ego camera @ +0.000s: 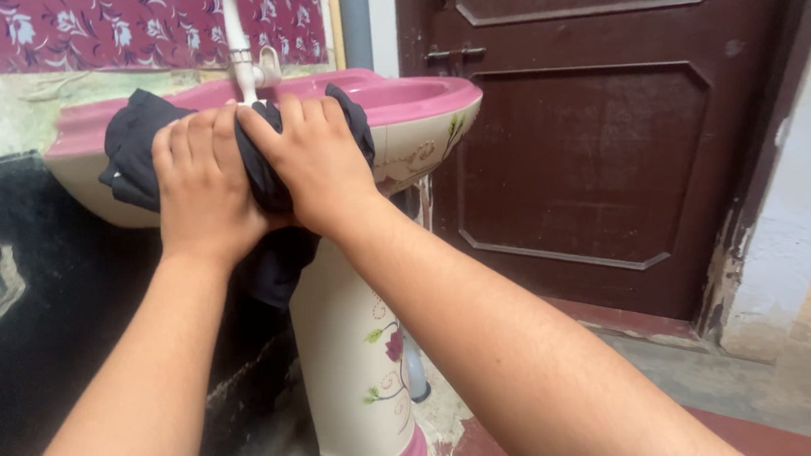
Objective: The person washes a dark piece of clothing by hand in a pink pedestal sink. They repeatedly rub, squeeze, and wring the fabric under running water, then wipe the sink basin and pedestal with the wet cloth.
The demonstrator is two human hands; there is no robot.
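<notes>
Left hand (200,183) and right hand (315,162) press a dark cloth (136,148) on the basin (417,110) rim, frame's upper left; fingers together, flat on it. Cloth lies under both palms; its end hangs below.

What your hands cover and the frame cuts off

Your left hand (200,183) and right hand (315,158) hide the middle of the dark cloth (136,148) and the basin rim (417,110) beneath; the pedestal (352,372) foot below them runs off the bottom edge.

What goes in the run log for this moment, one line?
left hand: pressing dark cloth | right hand: gripping same cloth | cloth: draped over pink basin rim | tap: untouched, no water seen
</notes>
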